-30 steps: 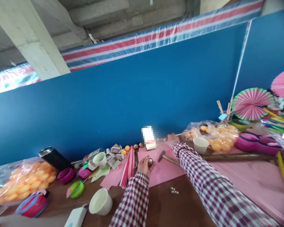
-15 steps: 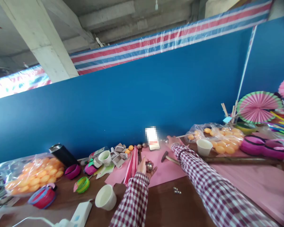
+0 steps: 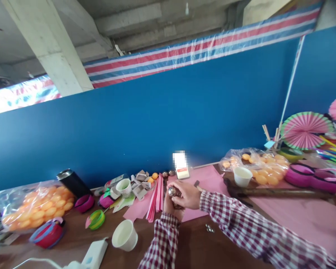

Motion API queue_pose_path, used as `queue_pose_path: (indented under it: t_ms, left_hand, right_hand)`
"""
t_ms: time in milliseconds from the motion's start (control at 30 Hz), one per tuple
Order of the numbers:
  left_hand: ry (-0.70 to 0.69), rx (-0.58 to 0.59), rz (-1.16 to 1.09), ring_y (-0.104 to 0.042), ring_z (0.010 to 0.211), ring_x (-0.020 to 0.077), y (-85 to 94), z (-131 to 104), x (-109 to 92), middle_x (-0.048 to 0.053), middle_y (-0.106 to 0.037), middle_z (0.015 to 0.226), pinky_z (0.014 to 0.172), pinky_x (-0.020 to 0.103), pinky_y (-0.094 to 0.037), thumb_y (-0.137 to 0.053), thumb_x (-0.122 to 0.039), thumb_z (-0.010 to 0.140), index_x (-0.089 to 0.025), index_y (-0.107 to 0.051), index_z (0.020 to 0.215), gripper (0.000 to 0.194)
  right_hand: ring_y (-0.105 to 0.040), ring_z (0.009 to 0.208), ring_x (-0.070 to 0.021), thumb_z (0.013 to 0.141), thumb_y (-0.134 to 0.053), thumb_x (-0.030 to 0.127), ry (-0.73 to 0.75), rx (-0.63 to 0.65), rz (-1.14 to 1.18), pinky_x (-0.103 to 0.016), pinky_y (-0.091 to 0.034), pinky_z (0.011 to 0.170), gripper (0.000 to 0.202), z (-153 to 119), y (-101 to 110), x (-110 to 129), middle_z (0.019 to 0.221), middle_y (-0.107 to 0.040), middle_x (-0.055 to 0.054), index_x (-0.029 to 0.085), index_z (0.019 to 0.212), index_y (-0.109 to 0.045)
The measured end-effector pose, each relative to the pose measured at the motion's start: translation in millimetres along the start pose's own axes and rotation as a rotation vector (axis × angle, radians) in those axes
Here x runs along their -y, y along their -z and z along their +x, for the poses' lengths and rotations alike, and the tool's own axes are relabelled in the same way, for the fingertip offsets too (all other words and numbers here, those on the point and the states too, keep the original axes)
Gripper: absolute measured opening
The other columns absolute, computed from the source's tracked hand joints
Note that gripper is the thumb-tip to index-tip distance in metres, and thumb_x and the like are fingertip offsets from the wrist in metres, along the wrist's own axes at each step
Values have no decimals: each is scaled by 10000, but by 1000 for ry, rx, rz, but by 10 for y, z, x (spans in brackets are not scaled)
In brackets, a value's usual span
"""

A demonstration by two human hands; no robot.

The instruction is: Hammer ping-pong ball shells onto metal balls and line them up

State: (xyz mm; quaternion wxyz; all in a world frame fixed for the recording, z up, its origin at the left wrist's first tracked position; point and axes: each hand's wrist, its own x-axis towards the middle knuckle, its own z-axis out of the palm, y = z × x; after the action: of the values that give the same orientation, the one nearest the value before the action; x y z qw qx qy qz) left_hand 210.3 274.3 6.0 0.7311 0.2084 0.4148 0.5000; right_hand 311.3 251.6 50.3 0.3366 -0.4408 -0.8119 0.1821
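Observation:
My left hand (image 3: 170, 208) is palm up above the pink sheet, its fingers curled round a shiny metal ball (image 3: 178, 204) that is mostly covered. My right hand (image 3: 188, 193) reaches over from the right, closed on another metal ball (image 3: 173, 191) and pressing it against the left hand. Both hands touch. Beyond the right hand, the hammer (image 3: 196, 183) shows only its head and a bit of handle. Two more metal balls (image 3: 168, 173) rest by the blue wall, left of a lit phone (image 3: 182, 172). Folded pink paper strips (image 3: 155, 200) lie left of my hands.
White paper cups (image 3: 125, 235) stand at front left, among the small boxes, and at right (image 3: 242, 176). Bags of orange balls (image 3: 42, 205) sit on either side. A power strip (image 3: 94, 256), small silver pieces (image 3: 210, 228), a black bottle (image 3: 74, 183) and a wooden stick (image 3: 285, 192) lie around.
My right hand has come back from beside the phone toward me and left, carrying a metal ball to my left hand. The left hand stays almost in place, holding its ball.

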Motion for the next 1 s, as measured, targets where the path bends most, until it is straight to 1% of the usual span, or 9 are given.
queue_pose_path:
  t_ms: [200, 333, 433, 500, 567, 700, 833, 933, 1000]
  left_hand:
    - [80, 126, -93, -596, 850, 261, 52, -230, -160, 102, -621, 840, 648, 356, -497, -477, -508, 721, -182, -564, 897, 380]
    - [122, 115, -164, -615, 780, 220, 82, -239, -151, 77, -629, 811, 588, 307, -510, -498, -553, 680, -192, -562, 928, 443]
    - [155, 100, -213, -617, 681, 170, 163, -185, -117, 54, -624, 743, 491, 232, -490, -552, -516, 661, -176, -579, 885, 408]
    - [195, 147, -237, -615, 678, 164, 228, -162, -116, 65, -621, 743, 436, 194, -461, -543, -511, 672, -171, -584, 861, 391]
    - [231, 216, -268, -614, 725, 178, 291, -167, -142, 84, -620, 793, 403, 170, -436, -533, -512, 679, -172, -584, 837, 379]
    - [314, 304, -342, -598, 796, 200, 402, -241, -236, 98, -609, 869, 384, 153, -413, -551, -490, 672, -170, -581, 777, 338]
    - [342, 302, -376, -592, 790, 200, 516, -350, -302, 107, -604, 886, 370, 146, -398, -554, -460, 681, -161, -582, 747, 308]
    - [330, 248, -374, -596, 747, 189, 614, -462, -308, 101, -605, 864, 349, 136, -374, -555, -437, 688, -161, -582, 742, 283]
    - [316, 187, -358, -600, 724, 185, 684, -551, -295, 99, -607, 848, 333, 129, -354, -558, -434, 686, -161, -580, 728, 277]
  right_hand:
    - [-461, 1034, -205, 710, -524, 232, -11, -30, -14, -363, -358, 897, 486, 24, -119, -19, 1149, -492, -96, 181, 1180, -414]
    - [-417, 1096, -231, 716, -544, 312, -19, -54, -52, -392, -326, 932, 533, 17, -185, -81, 1199, -464, -122, 157, 1207, -408]
    - [-462, 1055, -220, 714, -548, 390, -22, -27, 3, -380, -377, 883, 555, 53, -185, -229, 1181, -487, -111, 168, 1204, -412]
    - [-512, 997, -185, 758, -493, 381, -119, -72, 60, -347, -414, 835, 439, 112, -141, -396, 1135, -529, -78, 186, 1150, -458]
    - [-548, 931, -150, 759, -491, 363, -396, -239, 63, -275, -433, 792, 329, 189, -62, -609, 1044, -584, -41, 198, 1042, -528]
    - [-538, 953, -185, 798, -398, 287, -627, -391, 11, -305, -393, 835, 306, 336, 104, -1051, 1027, -588, -99, 143, 1034, -528]
    - [-509, 1014, -184, 807, -342, 267, -708, -467, 30, -289, -361, 875, 347, 445, 140, -1308, 1103, -555, -118, 118, 1073, -509]
    - [-486, 1046, -173, 804, -329, 280, -689, -509, 69, -271, -357, 874, 352, 537, 98, -1366, 1130, -545, -98, 140, 1069, -515]
    - [-503, 1014, -178, 800, -319, 305, -666, -528, 106, -272, -374, 846, 354, 607, 63, -1382, 1077, -577, -90, 148, 1030, -537]
